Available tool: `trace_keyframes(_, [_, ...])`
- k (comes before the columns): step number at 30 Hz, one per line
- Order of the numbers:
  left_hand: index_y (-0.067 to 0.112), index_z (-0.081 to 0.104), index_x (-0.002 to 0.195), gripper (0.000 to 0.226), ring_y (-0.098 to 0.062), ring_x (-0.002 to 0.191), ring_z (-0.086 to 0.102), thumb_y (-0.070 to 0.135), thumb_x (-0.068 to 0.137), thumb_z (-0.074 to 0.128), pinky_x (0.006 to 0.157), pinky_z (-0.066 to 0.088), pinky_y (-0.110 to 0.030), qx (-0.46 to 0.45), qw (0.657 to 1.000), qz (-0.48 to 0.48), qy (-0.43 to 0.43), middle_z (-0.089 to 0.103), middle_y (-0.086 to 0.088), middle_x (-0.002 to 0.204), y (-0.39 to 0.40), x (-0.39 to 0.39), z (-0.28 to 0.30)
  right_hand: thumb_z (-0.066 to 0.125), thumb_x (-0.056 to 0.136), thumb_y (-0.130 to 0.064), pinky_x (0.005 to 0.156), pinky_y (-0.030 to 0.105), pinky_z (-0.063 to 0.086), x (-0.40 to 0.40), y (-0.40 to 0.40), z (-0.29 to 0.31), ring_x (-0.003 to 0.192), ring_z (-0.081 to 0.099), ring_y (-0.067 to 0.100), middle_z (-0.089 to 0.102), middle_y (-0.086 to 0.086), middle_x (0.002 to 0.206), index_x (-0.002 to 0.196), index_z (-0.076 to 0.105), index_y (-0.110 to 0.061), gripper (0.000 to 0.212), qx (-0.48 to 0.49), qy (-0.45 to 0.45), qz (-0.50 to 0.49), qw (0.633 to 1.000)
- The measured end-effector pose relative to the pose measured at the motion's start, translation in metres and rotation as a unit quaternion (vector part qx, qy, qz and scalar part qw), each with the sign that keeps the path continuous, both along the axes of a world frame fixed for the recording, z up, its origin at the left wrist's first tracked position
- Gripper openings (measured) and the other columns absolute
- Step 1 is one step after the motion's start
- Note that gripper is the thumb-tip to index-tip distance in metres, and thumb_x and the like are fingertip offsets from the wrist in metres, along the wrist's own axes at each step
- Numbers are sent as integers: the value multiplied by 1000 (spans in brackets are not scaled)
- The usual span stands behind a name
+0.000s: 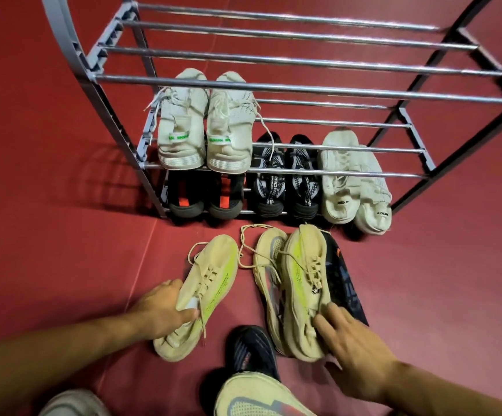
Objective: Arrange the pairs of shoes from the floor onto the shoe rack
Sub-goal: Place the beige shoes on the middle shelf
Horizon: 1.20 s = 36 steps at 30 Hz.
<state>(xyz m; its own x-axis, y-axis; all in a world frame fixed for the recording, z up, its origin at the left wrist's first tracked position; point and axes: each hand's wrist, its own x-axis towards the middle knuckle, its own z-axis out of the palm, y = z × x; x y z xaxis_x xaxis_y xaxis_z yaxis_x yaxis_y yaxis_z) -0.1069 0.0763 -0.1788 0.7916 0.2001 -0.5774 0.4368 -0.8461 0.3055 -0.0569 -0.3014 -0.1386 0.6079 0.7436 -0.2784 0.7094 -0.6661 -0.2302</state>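
Nearest the camera, between the two forearms, a beige shoe with a grey and red pattern pokes in at the bottom edge, and just beyond it lies a black shoe on the red floor. The left hand grips the heel end of a beige sneaker with a neon-yellow stripe, thumb pressed inside the collar and fingers wrapped under the side. The right hand rests on the heel end of the matching beige sneaker, fingers spread over the collar; whether it has a firm grip cannot be told. That sneaker leans against another beige shoe with a grey stripe on the side toward the left hand, and a dark shoe with a red mark lies partly under it on the outer side. Loose laces trail ahead of both hands. Beyond the hands stands the metal shoe rack. Its lowest tier holds black shoes with orange insoles, a black-and-white patterned pair and an off-white pair whose heels jut over the front. The middle tier carries a white pair with green labels straight out from the left hand. The top bars are bare.
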Motion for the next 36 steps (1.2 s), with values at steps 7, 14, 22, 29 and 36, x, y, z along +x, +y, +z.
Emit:
trace_keyframes(7, [21,51,116,50,-20,108,59,57,83,64,84,45,-31,7,999,-4,31,59,3,115,-1,2,6,69,52,-38,59,33,41,21,4,21,70,47,14,47,-10,82,78,43,-28,38,136,152,-172,964])
trace_keyframes(14, [16,58,92,26,-21,88,65,42,96,55,78,47,-33,-55,997,52,-32,69,3,89,-19,-7,17,69,83,-51,57,31,42,39,26,11,65,58,18,67,-6,68,77,61,-16,37,230,207,-495,812])
trace_keyframes(22, [14,55,98,26,-34,108,63,39,96,53,86,47,-39,16,996,51,-75,70,-13,110,-67,7,15,60,85,-19,50,25,32,44,75,44,51,37,9,42,-7,53,62,42,-16,30,270,111,-360,886])
trace_keyframes(29, [10,72,83,53,-23,65,62,54,97,44,69,51,-33,-376,824,422,47,70,-8,71,-31,18,7,59,93,-30,59,33,39,24,143,30,58,44,11,48,-7,59,67,42,-20,32,247,198,-269,910])
trace_keyframes(36, [14,68,123,77,-26,105,71,72,72,68,82,55,-37,-430,829,345,96,75,-12,118,7,-26,25,58,99,-39,52,27,48,45,161,-1,54,55,19,54,1,64,77,51,-16,33,213,452,-332,800])
